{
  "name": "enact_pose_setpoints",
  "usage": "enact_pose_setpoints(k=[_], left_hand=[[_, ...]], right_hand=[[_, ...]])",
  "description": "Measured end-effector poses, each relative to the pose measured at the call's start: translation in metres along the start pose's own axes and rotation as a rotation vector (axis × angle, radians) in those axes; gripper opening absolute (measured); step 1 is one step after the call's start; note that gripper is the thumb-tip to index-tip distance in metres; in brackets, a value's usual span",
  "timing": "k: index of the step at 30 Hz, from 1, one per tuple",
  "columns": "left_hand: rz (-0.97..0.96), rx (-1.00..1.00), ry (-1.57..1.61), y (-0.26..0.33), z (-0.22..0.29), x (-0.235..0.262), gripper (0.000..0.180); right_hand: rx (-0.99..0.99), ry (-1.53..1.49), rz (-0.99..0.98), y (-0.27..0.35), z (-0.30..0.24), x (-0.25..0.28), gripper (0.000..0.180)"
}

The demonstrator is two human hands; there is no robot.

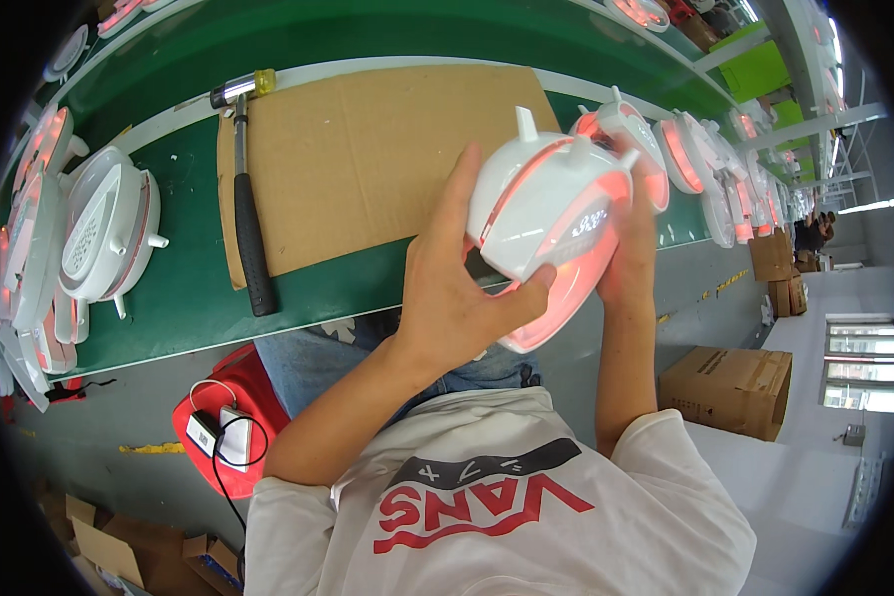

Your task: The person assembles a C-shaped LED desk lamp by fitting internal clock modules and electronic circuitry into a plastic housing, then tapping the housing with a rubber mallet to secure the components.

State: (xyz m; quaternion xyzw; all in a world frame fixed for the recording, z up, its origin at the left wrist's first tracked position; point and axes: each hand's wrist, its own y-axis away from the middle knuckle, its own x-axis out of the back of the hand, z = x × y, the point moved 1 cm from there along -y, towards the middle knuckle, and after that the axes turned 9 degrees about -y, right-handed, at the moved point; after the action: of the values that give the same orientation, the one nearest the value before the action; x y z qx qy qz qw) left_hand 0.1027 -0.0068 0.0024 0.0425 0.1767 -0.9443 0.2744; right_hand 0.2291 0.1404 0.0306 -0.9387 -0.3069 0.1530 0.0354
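Both my hands hold a white rounded device [526,214] with short peg-like feet, a pinkish-red glow and a small lit digital display. It is tilted above the bench's near edge. My left hand [449,283] grips its left side, thumb across the lower front and fingers along the shell. Around its right side is my right hand [633,248], its fingers partly hidden behind the shell. Left of the device, a brown cardboard sheet [368,159] lies on the green bench [184,214]. A mallet [248,204] with a black handle and yellow-tipped head rests on the sheet's left edge.
Similar white devices [109,233] crowd the bench's left end. More glowing ones [700,154] line its right side. A red stool [236,417] beside my legs bears white power packs [234,437] with cables. Cardboard boxes [727,390] stand on the floor at right.
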Motion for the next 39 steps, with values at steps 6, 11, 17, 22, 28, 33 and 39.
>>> enact_pose_setpoints(k=[6,11,17,22,28,33,39], left_hand=[[-0.053,0.037,0.091,0.008,0.007,-0.001,0.096],[0.062,-0.025,-0.03,-0.003,0.013,0.018,0.067],[0.173,0.346,0.394,-0.021,-0.009,0.053,0.06],[0.086,0.202,0.408,-0.032,0.004,0.055,0.062],[0.193,-0.057,-0.393,-0.053,0.009,0.063,0.054],[0.169,-0.119,-0.518,-0.075,0.006,0.072,0.057],[-0.054,0.222,-0.084,-0.076,0.023,0.078,0.067]], right_hand=[[-0.137,-0.134,-0.135,0.011,0.025,0.027,0.103],[-0.097,-0.17,-0.097,0.016,0.024,0.001,0.099],[-0.42,-0.343,-0.278,0.015,0.013,-0.021,0.069],[-0.422,-0.553,0.016,-0.016,0.023,-0.037,0.056],[-0.77,-1.233,-0.309,-0.02,0.052,-0.019,0.04],[-0.636,-1.006,-0.153,-0.028,0.044,-0.034,0.052],[-0.378,-0.72,-0.229,-0.046,0.031,-0.023,0.066]])
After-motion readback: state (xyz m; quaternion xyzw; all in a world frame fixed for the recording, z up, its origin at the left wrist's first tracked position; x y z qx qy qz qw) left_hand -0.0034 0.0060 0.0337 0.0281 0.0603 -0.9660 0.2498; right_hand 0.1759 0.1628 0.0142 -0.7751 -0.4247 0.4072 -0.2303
